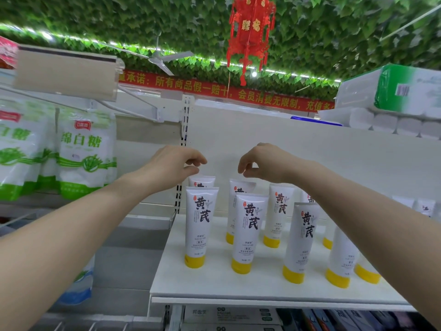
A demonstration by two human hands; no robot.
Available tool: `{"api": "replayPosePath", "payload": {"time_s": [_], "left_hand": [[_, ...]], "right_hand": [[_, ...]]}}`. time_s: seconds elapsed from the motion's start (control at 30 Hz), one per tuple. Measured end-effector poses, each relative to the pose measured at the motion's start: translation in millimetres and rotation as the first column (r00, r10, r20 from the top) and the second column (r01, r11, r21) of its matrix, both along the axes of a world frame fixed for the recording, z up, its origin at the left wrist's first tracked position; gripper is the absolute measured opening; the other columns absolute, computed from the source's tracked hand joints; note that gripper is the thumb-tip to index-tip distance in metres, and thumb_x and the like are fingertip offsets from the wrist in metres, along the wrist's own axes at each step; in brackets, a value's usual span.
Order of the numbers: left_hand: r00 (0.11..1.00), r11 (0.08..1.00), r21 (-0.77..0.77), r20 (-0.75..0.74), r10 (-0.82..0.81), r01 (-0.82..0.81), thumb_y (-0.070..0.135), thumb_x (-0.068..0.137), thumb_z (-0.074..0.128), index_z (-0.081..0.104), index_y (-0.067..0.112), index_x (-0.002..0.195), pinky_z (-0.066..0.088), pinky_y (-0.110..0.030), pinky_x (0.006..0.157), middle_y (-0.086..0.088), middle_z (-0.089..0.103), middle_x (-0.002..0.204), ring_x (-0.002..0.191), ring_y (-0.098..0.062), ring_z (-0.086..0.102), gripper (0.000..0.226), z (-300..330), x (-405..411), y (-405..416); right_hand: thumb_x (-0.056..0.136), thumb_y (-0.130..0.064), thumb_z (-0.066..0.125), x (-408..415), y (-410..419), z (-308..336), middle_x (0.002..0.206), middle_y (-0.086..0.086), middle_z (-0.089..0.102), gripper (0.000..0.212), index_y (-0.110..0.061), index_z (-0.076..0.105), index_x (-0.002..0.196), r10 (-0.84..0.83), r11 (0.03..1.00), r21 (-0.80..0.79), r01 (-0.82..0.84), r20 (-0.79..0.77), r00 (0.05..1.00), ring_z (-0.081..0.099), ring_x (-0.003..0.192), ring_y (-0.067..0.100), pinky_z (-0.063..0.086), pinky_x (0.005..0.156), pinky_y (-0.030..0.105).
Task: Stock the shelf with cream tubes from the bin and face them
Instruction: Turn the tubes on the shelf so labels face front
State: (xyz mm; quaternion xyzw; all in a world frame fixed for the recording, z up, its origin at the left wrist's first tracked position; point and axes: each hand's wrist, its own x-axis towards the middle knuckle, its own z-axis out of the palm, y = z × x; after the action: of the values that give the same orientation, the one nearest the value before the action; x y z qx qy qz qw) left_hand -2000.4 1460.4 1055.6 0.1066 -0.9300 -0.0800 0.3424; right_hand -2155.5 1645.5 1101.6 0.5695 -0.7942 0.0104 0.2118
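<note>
Two hands are hovering over the back tubes, the left hand (171, 163) and right hand (260, 163) both loosely curled with fingers empty, seemingly reaching to turn the tubes (248, 232) label-forward on the shelf (214, 283).

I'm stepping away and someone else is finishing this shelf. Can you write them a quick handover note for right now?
Left hand: empty, fingers curled, above the back-left tube.
Right hand: empty, pinch-shaped, above the next back-row tube.
Cream tubes stand cap-down on the white shelf in rough rows; the front-left tube and its neighbours face forward.
Left: the right-side tubes are turned and unevenly spaced; straighten them. The bin is out of view.
</note>
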Motion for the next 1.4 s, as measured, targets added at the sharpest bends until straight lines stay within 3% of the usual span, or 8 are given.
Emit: {"api": "replayPosePath", "payload": {"time_s": [0.27,0.43,0.5,0.77,0.87,0.97,1.2,1.4], "left_hand": [[0.993,0.996,0.075,0.113,0.03,-0.038,0.033,0.084,0.069,0.064,0.03,0.114,0.044,-0.027,0.084,0.011,0.066,0.105,0.092,-0.008,0.061,0.031,-14.5,2.2,-1.9],[0.994,0.971,0.241,0.111,-0.026,-0.002,0.022,0.083,0.067,0.067,0.029,0.103,0.051,-0.028,0.082,0.009,0.069,0.096,0.087,-0.008,0.063,0.021,-30.8,-7.3,-4.7],[0.996,0.954,0.299,0.083,-0.043,0.016,0.017,0.082,0.066,0.066,0.03,0.095,0.054,-0.034,0.083,0.009,0.069,0.093,0.086,-0.01,0.065,0.018,-36.6,-9.7,-6.7],[0.997,0.948,0.316,0.045,-0.058,0.041,0.017,0.082,0.067,0.066,0.031,0.094,0.054,-0.038,0.085,0.01,0.069,0.094,0.087,-0.008,0.065,0.019,-38.9,-12.6,-7.7],[0.997,0.951,0.307,0.046,-0.061,0.044,0.022,0.083,0.07,0.063,0.031,0.108,0.052,-0.037,0.089,0.009,0.067,0.106,0.094,-0.01,0.064,0.028,-37.2,-11.5,-6.8],[0.995,0.947,0.312,-0.084,-0.05,0.073,0.023,0.085,0.068,0.06,0.03,0.117,0.05,-0.037,0.094,0.008,0.065,0.109,0.099,-0.01,0.062,0.034,-34.1,-5.8,-5.0],[0.824,0.961,0.228,-0.566,-0.002,0.159,0.023,0.095,0.055,0.064,0.026,0.111,0.05,-0.025,0.081,0.009,0.066,0.104,0.093,-0.007,0.062,0.019,-37.7,27.9,35.1],[0.832,0.988,0.137,-0.554,0.017,0.071,0.028,0.089,0.062,0.055,0.022,0.123,0.05,-0.038,0.089,0.004,0.055,0.111,0.101,-0.011,0.056,0.035,-74.6,44.6,70.2]], "right_hand": [[0.088,-0.033,0.068,5.2,-13.4,-7.4,0.105,-0.003,0.068,0.032,-0.023,0.066,0.117,-0.085,0.991,0.107,0.075,0.09,0.992,0.052,0.093,0.015,0.047,0.091,0.035],[0.085,-0.025,0.068,0.3,-25.9,-17.7,0.071,-0.007,0.056,0.007,-0.019,0.065,0.087,-0.1,0.986,0.144,0.089,0.07,0.993,0.051,0.077,0.018,0.037,0.062,0.026],[0.085,-0.024,0.068,-1.2,-29.1,-19.2,0.068,-0.006,0.054,0.01,-0.02,0.06,0.081,-0.09,0.987,0.136,0.083,0.049,0.995,0.05,0.074,0.019,0.035,0.058,0.026],[0.085,-0.023,0.068,-4.1,-34.2,-21.4,0.068,-0.006,0.055,0.008,-0.017,0.063,0.082,-0.084,0.99,0.117,0.075,0.075,0.994,0.05,0.075,0.02,0.036,0.057,0.027],[0.087,-0.025,0.067,-0.2,-29.1,-18.3,0.086,-0.006,0.065,0.02,-0.021,0.068,0.106,-0.098,0.99,0.11,0.084,0.13,0.987,0.057,0.086,0.018,0.046,0.073,0.027],[0.092,-0.024,0.06,5.7,-18.1,-13.0,0.107,-0.002,0.069,0.029,-0.025,0.063,0.121,-0.082,0.996,0.037,0.078,0.109,0.991,0.06,0.102,0.019,0.048,0.093,0.035],[0.097,-0.027,0.049,50.4,21.6,-22.7,0.111,-0.003,0.067,0.03,-0.028,0.058,0.126,0.079,0.925,-0.367,-0.103,-0.08,0.994,0.054,0.107,0.023,0.044,0.089,0.04],[0.085,-0.028,0.064,74.8,37.4,-91.2,0.114,0.002,0.065,0.032,-0.021,0.065,0.117,0.03,0.789,-0.599,-0.139,-0.189,0.982,0.053,0.111,0.031,0.044,0.085,0.042]]}}
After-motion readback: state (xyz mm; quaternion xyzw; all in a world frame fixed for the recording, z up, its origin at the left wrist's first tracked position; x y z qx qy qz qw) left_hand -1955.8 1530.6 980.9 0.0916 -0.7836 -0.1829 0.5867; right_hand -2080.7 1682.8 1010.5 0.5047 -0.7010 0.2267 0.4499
